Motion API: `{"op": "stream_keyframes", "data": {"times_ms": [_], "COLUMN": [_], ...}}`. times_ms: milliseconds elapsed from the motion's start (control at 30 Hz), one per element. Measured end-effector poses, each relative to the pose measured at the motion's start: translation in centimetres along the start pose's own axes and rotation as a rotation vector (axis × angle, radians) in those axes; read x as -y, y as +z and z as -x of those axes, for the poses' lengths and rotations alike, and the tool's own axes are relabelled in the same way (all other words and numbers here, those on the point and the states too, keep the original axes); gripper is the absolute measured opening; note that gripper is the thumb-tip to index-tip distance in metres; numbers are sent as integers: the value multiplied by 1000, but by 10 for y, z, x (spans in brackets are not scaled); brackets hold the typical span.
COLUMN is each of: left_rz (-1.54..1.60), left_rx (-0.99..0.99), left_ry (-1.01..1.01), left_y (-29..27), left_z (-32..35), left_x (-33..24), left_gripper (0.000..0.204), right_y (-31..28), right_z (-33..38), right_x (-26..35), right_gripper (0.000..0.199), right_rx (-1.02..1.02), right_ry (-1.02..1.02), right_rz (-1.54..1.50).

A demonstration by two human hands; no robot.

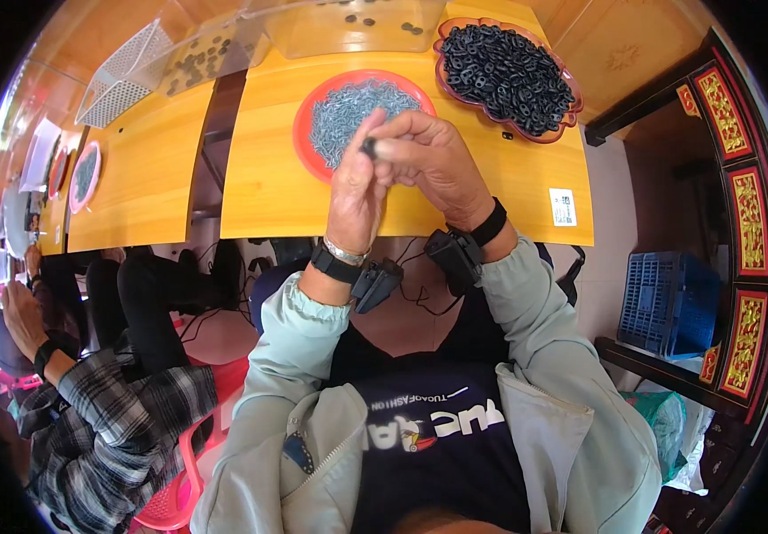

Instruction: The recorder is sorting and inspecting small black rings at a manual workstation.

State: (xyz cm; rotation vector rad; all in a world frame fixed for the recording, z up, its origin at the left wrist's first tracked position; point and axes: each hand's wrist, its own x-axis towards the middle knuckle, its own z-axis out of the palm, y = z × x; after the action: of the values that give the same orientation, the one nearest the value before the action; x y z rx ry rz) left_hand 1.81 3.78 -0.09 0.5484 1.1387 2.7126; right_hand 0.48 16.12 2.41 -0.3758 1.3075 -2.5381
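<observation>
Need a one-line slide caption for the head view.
Both hands, left hand and right hand, pinch a small black ring above a red plate of grey metal parts on a yellow table.

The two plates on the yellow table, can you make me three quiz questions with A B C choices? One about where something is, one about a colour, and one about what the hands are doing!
1. Where is the dish of black rings?
A. At the table's far right
B. On the floor
C. On the person's lap

2. What colour is the round plate with the small grey metal parts?
A. Blue
B. Red
C. White

3. What are the two hands doing?
A. Lying flat on the table
B. Hanging at the person's sides
C. Raised together, pinching a small dark piece

Answers:
1 A: the dish sits at the far right of the yellow table.
2 B: its rim is red around the grey heap.
3 C: the left hand and right hand meet above the red plate, with a small dark piece between the fingertips.
</observation>
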Motion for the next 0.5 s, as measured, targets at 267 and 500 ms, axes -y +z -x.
{"op": "stream_keyframes", "data": {"times_ms": [267, 500], "left_rz": [-96, -198], "left_rx": [-36, -3], "left_ry": [83, 166], "left_y": [3, -5], "left_z": [2, 3], "left_x": [4, 7], "left_gripper": [63, 56], "right_y": [4, 6], "right_z": [3, 3], "right_x": [3, 0], "right_gripper": [8, 6], "right_rx": [27, 36], "right_ry": [-34, -108], "right_rz": [66, 130]}}
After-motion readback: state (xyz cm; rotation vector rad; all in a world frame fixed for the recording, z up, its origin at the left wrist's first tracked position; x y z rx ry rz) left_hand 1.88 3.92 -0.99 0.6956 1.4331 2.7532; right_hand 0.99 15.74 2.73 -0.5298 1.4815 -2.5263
